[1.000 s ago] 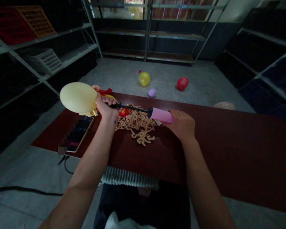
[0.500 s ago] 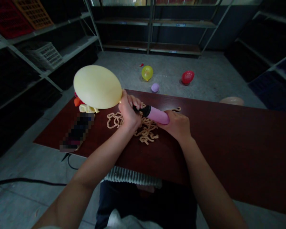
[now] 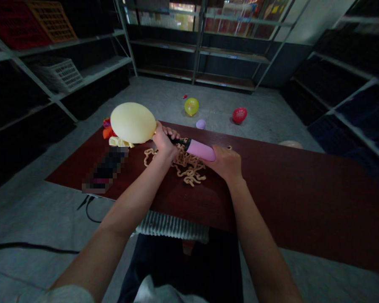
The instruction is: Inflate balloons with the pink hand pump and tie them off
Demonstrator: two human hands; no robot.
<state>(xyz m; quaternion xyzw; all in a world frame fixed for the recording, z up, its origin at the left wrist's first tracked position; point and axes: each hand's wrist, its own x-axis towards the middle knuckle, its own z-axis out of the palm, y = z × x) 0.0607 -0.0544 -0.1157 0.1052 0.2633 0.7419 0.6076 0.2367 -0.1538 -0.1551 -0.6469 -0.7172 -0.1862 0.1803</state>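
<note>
Dark red table (image 3: pixel 303 189) is noted beneath the work. A pale yellow balloon (image 3: pixel 133 122) is held above the table's left end, touching the left hand (image 3: pixel 163 143). It is inflated, oval, smooth and matt. The pink hand pump (image 3: pixel 200 150) is gripped round its barrel by the closed right hand (image 3: pixel 225 163). Its black nozzle end is enclosed by the left hand, which is clenched on the balloon neck. Judgement: the neck is best pinched tight on the nozzle, strokes driven straight along the pump's axis, and the balloon held clear of the tan strand pile (image 3: pixel 189 168)

hands (image 3: pixel 192 153), pink pump (image 3: pixel 200 150), cream balloon (image 3: pixel 133 122)
</note>
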